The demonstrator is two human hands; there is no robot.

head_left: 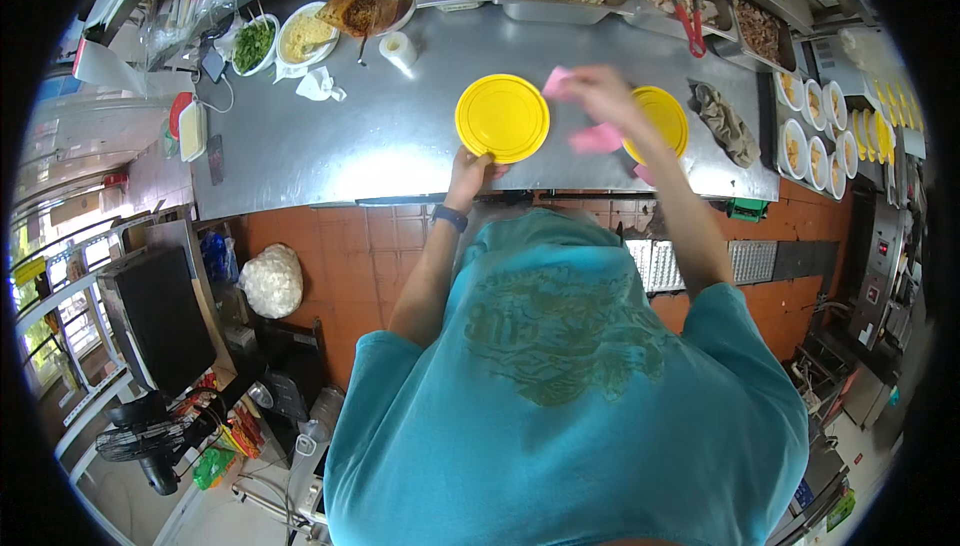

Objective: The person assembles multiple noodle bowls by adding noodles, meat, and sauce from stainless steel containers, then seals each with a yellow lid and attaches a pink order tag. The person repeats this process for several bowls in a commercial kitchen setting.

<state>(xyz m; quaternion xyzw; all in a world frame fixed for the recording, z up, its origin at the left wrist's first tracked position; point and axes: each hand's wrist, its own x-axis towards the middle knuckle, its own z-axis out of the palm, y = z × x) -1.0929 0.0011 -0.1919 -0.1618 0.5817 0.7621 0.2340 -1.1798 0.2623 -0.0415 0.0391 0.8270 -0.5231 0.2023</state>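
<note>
Stainless bench [300, 146] is carrying two yellow plates. From the head view, the left hand [468, 168] is pinching the nearer plate [502, 118] at its rim, while the right hand [598, 94] is gripping pink paper [596, 138], blurred, seemingly lining plates; the second plate [662, 118] needs its sheet laid flat.

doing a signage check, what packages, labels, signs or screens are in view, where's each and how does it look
Screen: lower left, dark, blank, rectangular.
White bag: floor below the steel counter, lumpy, knotted.
Snack packets: lower left, red and yellow.
Control panel: right-hand machine, small, red-lit.
</note>
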